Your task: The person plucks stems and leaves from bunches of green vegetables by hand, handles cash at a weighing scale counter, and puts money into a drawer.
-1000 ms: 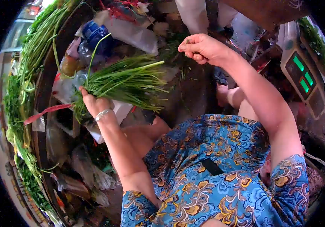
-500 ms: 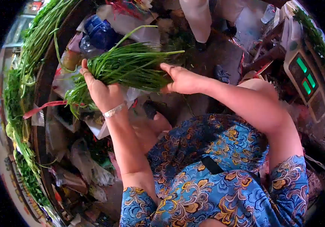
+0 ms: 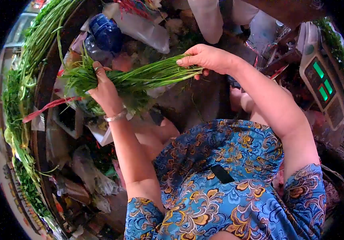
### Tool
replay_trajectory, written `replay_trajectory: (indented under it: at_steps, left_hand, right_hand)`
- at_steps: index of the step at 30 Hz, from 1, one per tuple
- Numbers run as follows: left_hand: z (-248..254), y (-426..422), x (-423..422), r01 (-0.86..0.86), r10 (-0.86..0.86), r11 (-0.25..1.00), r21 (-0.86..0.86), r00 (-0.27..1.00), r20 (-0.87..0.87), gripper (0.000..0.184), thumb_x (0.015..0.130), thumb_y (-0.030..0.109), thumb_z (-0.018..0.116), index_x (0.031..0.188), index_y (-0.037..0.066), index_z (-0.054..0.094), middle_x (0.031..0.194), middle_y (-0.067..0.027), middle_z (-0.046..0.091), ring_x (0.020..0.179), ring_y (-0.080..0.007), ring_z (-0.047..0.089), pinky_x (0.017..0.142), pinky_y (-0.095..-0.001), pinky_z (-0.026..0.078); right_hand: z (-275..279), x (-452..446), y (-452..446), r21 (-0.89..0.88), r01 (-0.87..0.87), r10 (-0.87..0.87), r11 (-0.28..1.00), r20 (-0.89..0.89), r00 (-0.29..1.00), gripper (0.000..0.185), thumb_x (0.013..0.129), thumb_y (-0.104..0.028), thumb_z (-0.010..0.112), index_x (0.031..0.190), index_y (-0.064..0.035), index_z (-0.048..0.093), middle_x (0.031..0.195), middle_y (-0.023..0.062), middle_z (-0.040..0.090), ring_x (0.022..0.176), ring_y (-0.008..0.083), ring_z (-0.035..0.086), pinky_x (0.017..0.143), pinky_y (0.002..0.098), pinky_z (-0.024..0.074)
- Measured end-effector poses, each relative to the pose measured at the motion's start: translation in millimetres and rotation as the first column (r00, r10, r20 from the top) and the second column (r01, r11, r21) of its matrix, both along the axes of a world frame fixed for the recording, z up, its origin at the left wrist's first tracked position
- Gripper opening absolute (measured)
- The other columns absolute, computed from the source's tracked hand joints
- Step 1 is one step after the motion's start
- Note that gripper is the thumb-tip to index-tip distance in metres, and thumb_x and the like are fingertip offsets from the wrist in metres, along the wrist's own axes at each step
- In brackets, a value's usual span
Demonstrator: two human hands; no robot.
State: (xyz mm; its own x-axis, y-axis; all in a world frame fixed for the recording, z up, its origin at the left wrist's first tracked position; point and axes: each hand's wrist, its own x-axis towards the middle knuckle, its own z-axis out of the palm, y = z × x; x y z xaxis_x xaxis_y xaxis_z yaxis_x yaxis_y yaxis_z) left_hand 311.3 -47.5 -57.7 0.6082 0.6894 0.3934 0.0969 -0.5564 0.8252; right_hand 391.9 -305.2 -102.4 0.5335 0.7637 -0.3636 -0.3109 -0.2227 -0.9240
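Green herb bunch [image 3: 158, 75] stretches between both hands at the view's eleven o'clock, leafy end toward nine, stem ends toward three. The left hand [image 3: 105, 91] is closed around the leafy part, a bracelet [image 3: 116, 116] on its wrist; the right hand [image 3: 208, 60] grasps the stem ends between thumb and fingers. From the bunch, a blue container [image 3: 105, 34] lies at eleven o'clock, a red strip [image 3: 52, 109] at eight, more greens [image 3: 40, 46] at nine, and a scale [image 3: 322, 79] with green digits at three

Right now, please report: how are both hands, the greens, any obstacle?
Left hand gripping greens near leafy end. Right hand pinching stem ends. Greens span both hands. Red strip near left hand; no blockage seen.
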Motion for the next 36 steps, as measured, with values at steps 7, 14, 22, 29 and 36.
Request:
replay_trajectory:
  at_steps: [7,14,22,29,36]
  left_hand:
    - [-28,47,1,0.225,-0.193,0.559,-0.798,0.971,0.139,0.033,0.094,0.039,0.052,0.093,0.008,0.058,0.078,-0.0059,0.064,0.070,-0.0221,0.063,0.065,-0.0382,0.053]
    - [-56,86,6,0.250,-0.259,0.272,-0.929,0.949,0.179,0.041,0.094,0.045,0.046,0.092,0.006,0.059,0.087,-0.0111,0.067,0.074,-0.0278,0.064,0.069,-0.0428,0.054]
    - [-45,89,-6,0.155,-0.144,0.424,-0.893,0.984,0.102,0.049,0.095,0.047,0.043,0.101,0.002,0.060,0.093,-0.0124,0.067,0.079,-0.0287,0.065,0.071,-0.0429,0.054]
    - [-36,85,-10,0.208,-0.159,0.397,-0.894,0.975,0.156,0.033,0.096,0.036,0.047,0.086,0.006,0.056,0.082,-0.0088,0.064,0.073,-0.0249,0.061,0.070,-0.0388,0.052]
    - [-36,92,-10,0.142,-0.070,0.483,-0.864,0.990,0.124,0.046,0.095,0.046,0.045,0.101,0.003,0.060,0.091,-0.0093,0.067,0.074,-0.0253,0.064,0.065,-0.0388,0.054]
  right_hand:
    - [-1,10,-11,0.025,-0.059,0.057,0.998,0.079,0.995,0.021,0.085,-0.028,0.065,0.084,-0.0071,0.062,0.065,-0.0040,0.058,0.050,0.0038,0.050,0.042,0.0159,0.0344]
    - [0,19,-26,0.023,-0.009,0.009,1.000,-0.010,1.000,0.014,0.086,-0.021,0.065,0.086,-0.0081,0.060,0.064,-0.0035,0.055,0.046,0.0027,0.047,0.039,0.0160,0.0316]
    - [-5,26,-40,0.032,0.110,-0.111,0.993,0.027,0.993,0.012,0.088,-0.018,0.061,0.084,-0.0079,0.056,0.066,-0.0025,0.054,0.048,0.0016,0.046,0.042,0.0158,0.0329]
    - [-10,42,-53,0.002,0.234,-0.232,0.972,0.144,0.962,0.016,0.090,-0.020,0.057,0.081,-0.0078,0.053,0.068,-0.0029,0.052,0.054,0.0028,0.047,0.047,0.0193,0.0387]
    - [-16,34,-39,0.025,0.233,-0.233,0.972,0.207,0.950,0.014,0.087,-0.017,0.058,0.091,-0.0034,0.056,0.079,0.0021,0.059,0.064,0.0090,0.057,0.055,0.0224,0.0461]
